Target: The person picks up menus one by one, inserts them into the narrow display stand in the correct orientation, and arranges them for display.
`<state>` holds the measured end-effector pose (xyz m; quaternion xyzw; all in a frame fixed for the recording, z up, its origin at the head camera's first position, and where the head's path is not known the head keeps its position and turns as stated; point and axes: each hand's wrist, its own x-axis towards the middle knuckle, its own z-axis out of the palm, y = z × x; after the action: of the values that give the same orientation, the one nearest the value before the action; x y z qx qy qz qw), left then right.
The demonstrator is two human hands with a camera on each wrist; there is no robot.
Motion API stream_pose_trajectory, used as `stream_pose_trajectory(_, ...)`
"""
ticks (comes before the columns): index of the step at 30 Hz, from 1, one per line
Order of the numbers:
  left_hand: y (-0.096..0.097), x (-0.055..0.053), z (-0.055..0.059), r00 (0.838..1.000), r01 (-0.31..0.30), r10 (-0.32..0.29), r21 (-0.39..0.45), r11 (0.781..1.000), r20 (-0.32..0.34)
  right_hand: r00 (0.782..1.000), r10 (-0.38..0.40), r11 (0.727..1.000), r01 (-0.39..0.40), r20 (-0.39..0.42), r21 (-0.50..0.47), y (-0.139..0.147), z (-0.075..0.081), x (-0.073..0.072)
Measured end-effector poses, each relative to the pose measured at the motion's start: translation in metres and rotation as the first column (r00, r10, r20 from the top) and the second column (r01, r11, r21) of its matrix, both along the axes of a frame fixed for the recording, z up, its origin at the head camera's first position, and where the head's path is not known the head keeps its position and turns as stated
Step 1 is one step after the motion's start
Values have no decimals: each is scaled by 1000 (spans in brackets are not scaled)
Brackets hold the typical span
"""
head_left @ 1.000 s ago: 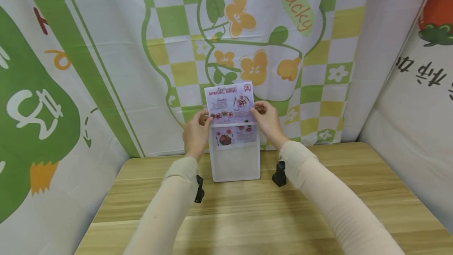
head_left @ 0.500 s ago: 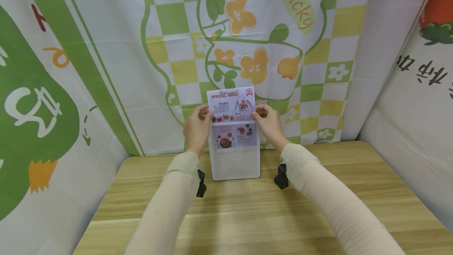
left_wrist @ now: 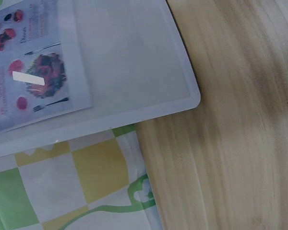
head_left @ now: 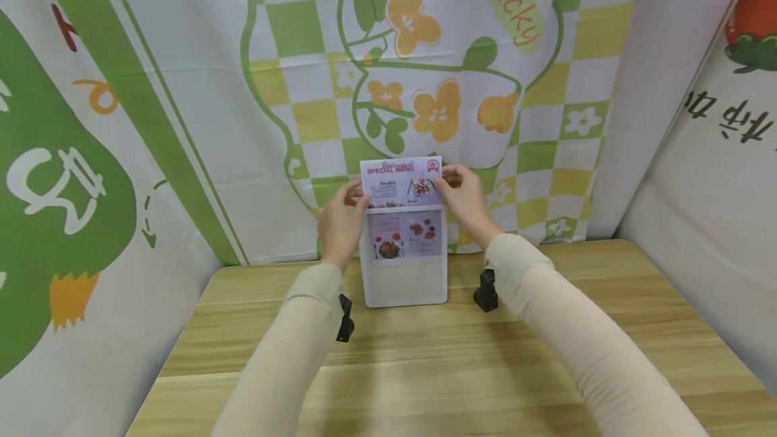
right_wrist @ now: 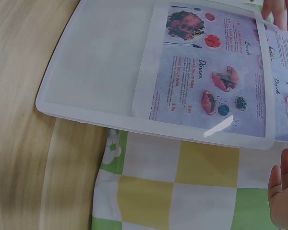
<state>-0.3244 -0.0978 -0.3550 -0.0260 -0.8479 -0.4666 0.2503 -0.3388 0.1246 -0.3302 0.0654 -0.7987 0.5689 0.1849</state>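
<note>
A printed menu sheet (head_left: 393,184) stands part way down inside a clear, white-edged sign holder (head_left: 405,283), which is upright on the table against the curtain. The sheet's top half sticks out above the holder's rim. My left hand (head_left: 340,224) holds the sheet's left edge near the holder's upper corner. On the other side, my right hand (head_left: 467,202) pinches the right edge, thumb in front and fingers behind. The right wrist view shows the sheet's lower edge (right_wrist: 143,67) midway down the holder. In the left wrist view, bare clear panel (left_wrist: 134,57) lies below the menu (left_wrist: 38,52).
A wooden table (head_left: 413,369) spreads in front of the holder. Behind it hangs a green and yellow checked curtain (head_left: 309,25), with printed cloth walls (head_left: 170,174) at both sides. A black wrist camera (head_left: 485,292) sits on the right cuff.
The menu sheet has slid lower into the holder and shifted slightly right, with both hands staying at its edges. The right hand is now a little higher; the holder has hardly moved.
</note>
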Motion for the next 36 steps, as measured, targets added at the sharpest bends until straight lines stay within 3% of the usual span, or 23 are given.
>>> stream_pose_trajectory(8,1,0,13,1000,-17,17,3,1000,11,1000,16,1000,-17,23,24,-1,-12,3)
stream_pose_trajectory(12,0,0,15,1000,-29,29,-9,1000,10,1000,19,999,-19,0,27,-4,-11,3)
stream_pose_trajectory(22,-5,1,10,999,-43,43,-15,999,-1,996,19,999,-16,-88,32,-7,1,3)
stream_pose_trajectory(36,-10,7,-1,1000,-13,13,-63,998,-3,995,43,999,-41,-88,28,-2,-16,10)
